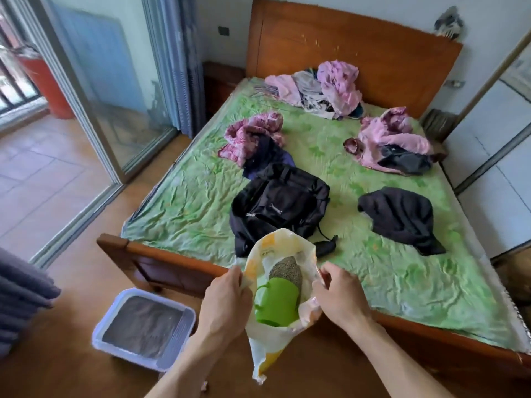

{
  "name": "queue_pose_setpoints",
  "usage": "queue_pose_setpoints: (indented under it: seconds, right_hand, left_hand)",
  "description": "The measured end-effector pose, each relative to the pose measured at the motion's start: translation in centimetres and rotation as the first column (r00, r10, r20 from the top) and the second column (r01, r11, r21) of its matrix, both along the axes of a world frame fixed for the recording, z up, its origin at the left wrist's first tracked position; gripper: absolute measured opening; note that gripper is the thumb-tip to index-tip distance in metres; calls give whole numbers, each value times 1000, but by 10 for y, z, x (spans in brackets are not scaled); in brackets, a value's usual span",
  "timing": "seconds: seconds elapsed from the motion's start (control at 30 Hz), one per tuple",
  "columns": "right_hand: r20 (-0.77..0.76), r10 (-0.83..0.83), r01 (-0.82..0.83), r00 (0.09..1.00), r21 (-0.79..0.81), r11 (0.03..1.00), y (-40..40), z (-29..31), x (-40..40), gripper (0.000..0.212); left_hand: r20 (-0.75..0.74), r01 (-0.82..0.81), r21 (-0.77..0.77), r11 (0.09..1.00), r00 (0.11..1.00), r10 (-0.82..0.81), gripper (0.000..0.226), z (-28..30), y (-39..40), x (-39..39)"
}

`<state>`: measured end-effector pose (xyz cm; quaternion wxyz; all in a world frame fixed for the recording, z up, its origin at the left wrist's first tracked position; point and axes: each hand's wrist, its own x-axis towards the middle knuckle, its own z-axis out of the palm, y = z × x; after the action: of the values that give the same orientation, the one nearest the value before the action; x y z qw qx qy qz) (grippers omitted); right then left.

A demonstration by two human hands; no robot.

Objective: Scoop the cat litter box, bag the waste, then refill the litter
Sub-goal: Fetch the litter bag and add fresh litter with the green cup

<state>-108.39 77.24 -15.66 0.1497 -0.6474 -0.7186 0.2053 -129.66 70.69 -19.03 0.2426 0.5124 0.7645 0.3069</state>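
A white and yellow litter bag [265, 347] hangs open in front of me. My left hand [222, 301] grips its left rim and my right hand [340, 294] pinches its right rim, holding the mouth apart. Inside lie a green plastic cup [275, 301] and grey litter [286, 272]. On the wooden floor at lower left sits the pale blue litter box [188, 333], filled with grey litter [142, 330].
A wooden bed [169, 264] with a green sheet stands right ahead, carrying a black backpack [278, 202], dark clothes and pink clothes. A glass sliding door [115, 104] opens to a balcony on the left. Grey fabric [20, 294] is at the far left.
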Motion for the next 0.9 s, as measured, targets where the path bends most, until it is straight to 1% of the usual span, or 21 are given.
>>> queue_pose_setpoints:
  seconds: [0.1, 0.2, 0.27, 0.33, 0.43, 0.5, 0.6, 0.67, 0.77, 0.9]
  right_hand:
    - [-36, 151, -152, 988, -19, 988, 37, -18, -17, 33]
    - [-79, 333, -336, 939, -28, 941, 74, -35, -31, 29]
    - [-124, 448, -455, 885, -31, 890, 91, -39, -39, 27]
    - [-159, 539, -550, 827, -27, 835, 101, -38, -47, 26]
    - [-191, 682, -699, 706, -33, 715, 104, -29, -63, 26]
    - [-214, 758, -781, 616, -41, 623, 99, -24, -77, 26]
    - [-247, 850, -880, 466, -26, 475, 75, -19, -96, 13]
    - [-278, 883, -921, 379, -24, 388, 51, -19, -104, 9]
    - [-305, 911, -959, 276, -29, 281, 14, -22, -115, 8]
    - [-247, 955, -987, 162, -22, 162, -33, -30, -130, 7]
  left_hand:
    - [-21, -149, -26, 989, 989, 148, 24, -7, 7, -7]
    - [-70, -335, -72, 940, 941, 330, 24, -8, 9, 0]
    - [-57, -477, -71, 876, 879, 473, 21, -3, 1, 12]
    - [-57, -601, -92, 794, 799, 598, 25, 5, -13, 28]
    - [-45, -740, -113, 663, 670, 741, 21, 16, -39, 56]
    - [-59, -804, -106, 585, 592, 804, 20, 21, -57, 72]
    - [-96, -884, -72, 463, 468, 879, 26, 29, -89, 92]
    - [-90, -921, -56, 385, 388, 917, 27, 32, -112, 103]
    - [-117, -959, -61, 278, 283, 952, 27, 32, -148, 115]
    - [-147, -978, -98, 183, 196, 970, 28, 23, -198, 125]
